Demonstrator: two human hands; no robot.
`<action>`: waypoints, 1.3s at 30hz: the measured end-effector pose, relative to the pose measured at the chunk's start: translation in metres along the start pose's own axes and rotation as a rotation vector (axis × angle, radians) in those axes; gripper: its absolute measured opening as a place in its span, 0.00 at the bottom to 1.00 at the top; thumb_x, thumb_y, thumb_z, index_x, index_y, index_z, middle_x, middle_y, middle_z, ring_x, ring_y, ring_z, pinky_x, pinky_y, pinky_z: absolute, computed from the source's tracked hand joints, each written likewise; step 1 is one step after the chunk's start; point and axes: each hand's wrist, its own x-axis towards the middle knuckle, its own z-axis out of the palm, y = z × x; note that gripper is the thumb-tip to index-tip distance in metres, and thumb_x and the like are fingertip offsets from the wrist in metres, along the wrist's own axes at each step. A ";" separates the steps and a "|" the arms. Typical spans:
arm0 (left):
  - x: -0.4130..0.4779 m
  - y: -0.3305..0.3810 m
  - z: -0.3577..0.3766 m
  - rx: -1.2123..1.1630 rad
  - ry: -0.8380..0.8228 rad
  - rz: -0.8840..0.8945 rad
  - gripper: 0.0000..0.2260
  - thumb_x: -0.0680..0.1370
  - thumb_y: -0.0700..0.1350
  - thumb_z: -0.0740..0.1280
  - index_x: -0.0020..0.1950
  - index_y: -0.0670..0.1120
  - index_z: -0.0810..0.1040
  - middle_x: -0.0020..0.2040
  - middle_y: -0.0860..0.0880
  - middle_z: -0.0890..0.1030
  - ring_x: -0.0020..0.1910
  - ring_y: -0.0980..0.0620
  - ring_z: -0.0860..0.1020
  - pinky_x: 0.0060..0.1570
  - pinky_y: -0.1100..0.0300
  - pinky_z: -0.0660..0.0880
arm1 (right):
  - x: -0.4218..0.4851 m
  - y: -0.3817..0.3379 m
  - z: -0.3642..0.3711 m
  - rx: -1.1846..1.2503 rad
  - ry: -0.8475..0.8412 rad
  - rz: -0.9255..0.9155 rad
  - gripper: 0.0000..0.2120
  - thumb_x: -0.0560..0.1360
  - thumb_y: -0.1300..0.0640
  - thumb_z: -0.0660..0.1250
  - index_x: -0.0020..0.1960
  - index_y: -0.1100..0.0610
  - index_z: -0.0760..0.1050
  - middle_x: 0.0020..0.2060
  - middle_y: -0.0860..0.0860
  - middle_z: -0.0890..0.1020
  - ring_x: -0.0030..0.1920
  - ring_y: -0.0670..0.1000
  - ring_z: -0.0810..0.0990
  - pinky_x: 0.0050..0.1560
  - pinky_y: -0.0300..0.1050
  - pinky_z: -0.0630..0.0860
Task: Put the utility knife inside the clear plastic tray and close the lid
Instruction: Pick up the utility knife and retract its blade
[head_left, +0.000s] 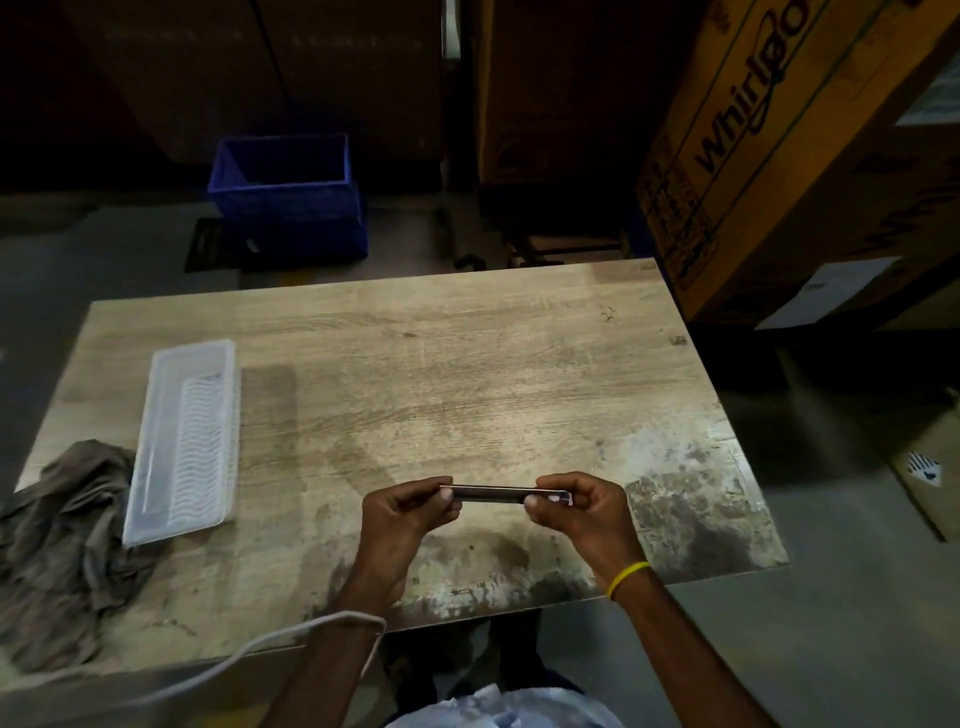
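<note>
Both hands hold the utility knife (493, 493), a thin dark bar lying level, just above the near middle of the wooden table (467, 364). My left hand (410, 512) pinches its left end and my right hand (579, 506) pinches its right end. The clear plastic tray (184, 441) lies on the table at the left, long and narrow, with a ribbed surface on top. I cannot tell whether its lid is open or closed. It sits well apart from the hands.
A crumpled grey cloth (62, 545) lies at the table's left edge, touching the tray. A white cord (249, 649) runs along the near edge. A blue crate (288, 197) stands on the floor behind, and big cardboard boxes (779, 156) lean at the right.
</note>
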 end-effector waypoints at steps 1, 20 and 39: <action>0.000 0.002 0.001 0.001 -0.008 0.013 0.09 0.73 0.28 0.72 0.51 0.36 0.86 0.45 0.34 0.87 0.44 0.35 0.86 0.47 0.53 0.85 | 0.000 -0.002 0.001 -0.069 0.021 -0.056 0.12 0.62 0.70 0.81 0.44 0.63 0.84 0.35 0.57 0.87 0.35 0.54 0.85 0.39 0.43 0.84; 0.005 0.053 0.009 -0.225 -0.145 -0.086 0.33 0.61 0.36 0.80 0.66 0.38 0.78 0.53 0.36 0.85 0.48 0.45 0.86 0.50 0.55 0.84 | -0.019 -0.016 -0.002 -0.493 0.095 -0.749 0.10 0.67 0.63 0.81 0.47 0.57 0.86 0.43 0.45 0.88 0.46 0.42 0.86 0.49 0.36 0.80; 0.046 0.064 -0.170 0.897 0.658 0.263 0.32 0.66 0.50 0.83 0.66 0.42 0.78 0.65 0.36 0.79 0.64 0.36 0.77 0.65 0.40 0.74 | 0.038 0.060 -0.029 -0.534 0.530 0.221 0.08 0.64 0.50 0.79 0.40 0.54 0.86 0.37 0.50 0.87 0.41 0.56 0.83 0.46 0.43 0.77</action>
